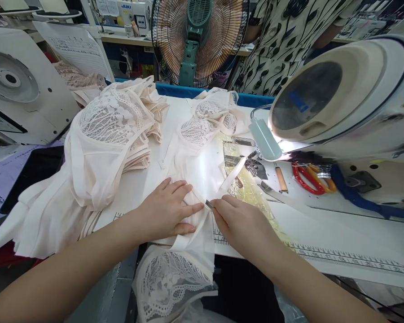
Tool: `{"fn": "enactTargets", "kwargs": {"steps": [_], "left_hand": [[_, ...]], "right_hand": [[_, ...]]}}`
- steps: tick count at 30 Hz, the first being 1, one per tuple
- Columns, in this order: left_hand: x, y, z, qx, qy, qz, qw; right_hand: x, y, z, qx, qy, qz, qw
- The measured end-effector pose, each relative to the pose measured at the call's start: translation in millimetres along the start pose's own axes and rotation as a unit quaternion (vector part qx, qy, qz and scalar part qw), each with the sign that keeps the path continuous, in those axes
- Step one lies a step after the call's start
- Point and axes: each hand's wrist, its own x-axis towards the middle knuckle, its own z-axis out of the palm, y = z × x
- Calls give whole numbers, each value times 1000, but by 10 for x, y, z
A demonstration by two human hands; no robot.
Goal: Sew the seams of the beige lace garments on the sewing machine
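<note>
My left hand (170, 208) lies flat with fingers spread, pressing pale pink bra fabric (188, 168) onto the white table. Close to its index fingertip, my right hand (242, 222) is closed around a small metal-tipped tool (209, 204); the rest of that tool is hidden in the fist, so I cannot tell its kind. The tip touches or nearly touches the fabric's edge. One lace bra cup (175, 282) hangs over the front table edge, while other lace cups (198, 130) lie farther back under the lamp light. A narrow pale strip (234, 175) runs up from my right hand toward the sewing machine (343, 98).
On the left a tall stack of lace bras (107, 130) stands beside a dark tablet (33, 175). Red-handled scissors (308, 179) and a wooden-handled tool (281, 179) lie under the machine. A fan (198, 40) and a person in patterned clothing (276, 49) are behind the table.
</note>
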Motion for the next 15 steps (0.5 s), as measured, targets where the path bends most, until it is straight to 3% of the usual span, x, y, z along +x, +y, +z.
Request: {"fn": "enactTargets", "kwargs": {"steps": [11, 15], "left_hand": [[8, -11, 12, 0, -3, 2, 1000], [4, -14, 2, 2, -1, 2, 1000]], "right_hand": [[-51, -1, -69, -38, -40, -28, 998], [-126, 33, -143, -6, -49, -8, 999]]}}
